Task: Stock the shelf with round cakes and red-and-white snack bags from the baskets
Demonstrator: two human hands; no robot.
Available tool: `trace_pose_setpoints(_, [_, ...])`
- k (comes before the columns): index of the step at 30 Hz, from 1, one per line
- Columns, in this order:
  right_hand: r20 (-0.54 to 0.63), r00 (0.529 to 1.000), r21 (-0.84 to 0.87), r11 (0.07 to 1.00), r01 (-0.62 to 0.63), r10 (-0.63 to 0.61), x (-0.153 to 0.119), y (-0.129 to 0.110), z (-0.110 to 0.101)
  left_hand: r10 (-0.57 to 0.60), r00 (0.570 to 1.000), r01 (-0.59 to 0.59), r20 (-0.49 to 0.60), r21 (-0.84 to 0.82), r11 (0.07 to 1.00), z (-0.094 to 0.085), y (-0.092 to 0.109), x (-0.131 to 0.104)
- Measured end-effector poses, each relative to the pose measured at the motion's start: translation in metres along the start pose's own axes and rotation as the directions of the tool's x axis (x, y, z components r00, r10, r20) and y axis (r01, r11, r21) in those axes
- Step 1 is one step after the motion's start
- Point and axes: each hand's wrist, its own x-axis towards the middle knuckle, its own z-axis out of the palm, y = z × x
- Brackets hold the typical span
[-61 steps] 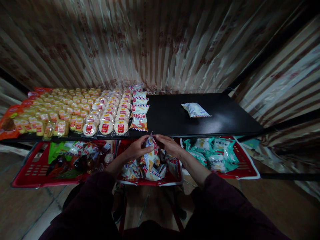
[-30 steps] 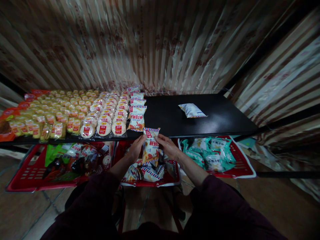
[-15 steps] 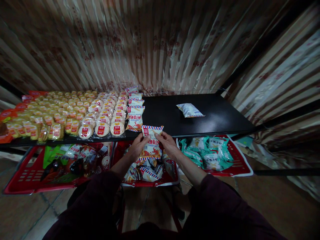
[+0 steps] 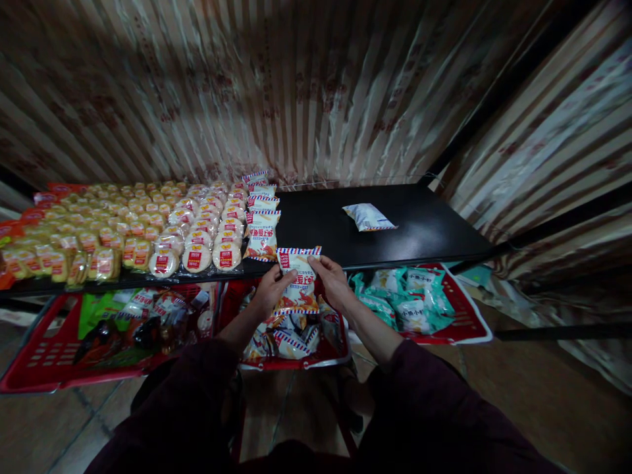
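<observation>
Between my two hands is a white and orange snack bag (image 4: 299, 283) with striped top and bottom edges, its printed front facing me. My left hand (image 4: 270, 289) grips its left side, thumb over the front. At its upper right side, my right hand (image 4: 333, 280) pinches it. The bag is held above a red basket (image 4: 323, 361) of similar bags, by the front edge of the black shelf (image 4: 316, 224). On the shelf just behind and left, a column of matching snack bags (image 4: 261, 234) leans front to back.
Packed rice crackers (image 4: 196, 257) and yellow wrapped snacks (image 4: 103, 263) fill the shelf's left part. One pale bag (image 4: 369, 217) lies flat further right. Below stand a left red basket (image 4: 37, 359) of mixed packets and a right one with teal bags (image 4: 417, 316). A striped curtain (image 4: 306, 99) hangs behind.
The view has shifted slightly, so the shelf and baskets appear a little further left. Both hands still hold the snack bag in nearly the same place; the right fingers sit slightly higher on it.
</observation>
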Motion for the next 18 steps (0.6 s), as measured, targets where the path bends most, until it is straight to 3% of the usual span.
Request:
trace_pose_setpoints(3, [0.015, 1.0, 0.034, 0.999, -0.014, 0.014, 0.0025, -0.002, -0.0016, 0.0, 1.0, 0.0, -0.002, 0.03, 1.0, -0.0001, 0.0015, -0.0006])
trace_pose_setpoints(9, [-0.1, 0.994, 0.005, 0.999, 0.048, -0.047, 0.0058, -0.0013, -0.0009, -0.01, 0.999, 0.013, -0.036, 0.083, 0.996, 0.0013, 0.0022, -0.0018])
trace_pose_setpoints(18, [-0.138, 0.988, 0.031, 0.997, 0.072, -0.067, 0.0075, 0.0013, -0.0011, -0.011, 0.998, 0.018, -0.067, 0.096, 0.995, -0.0007, -0.0011, 0.0018])
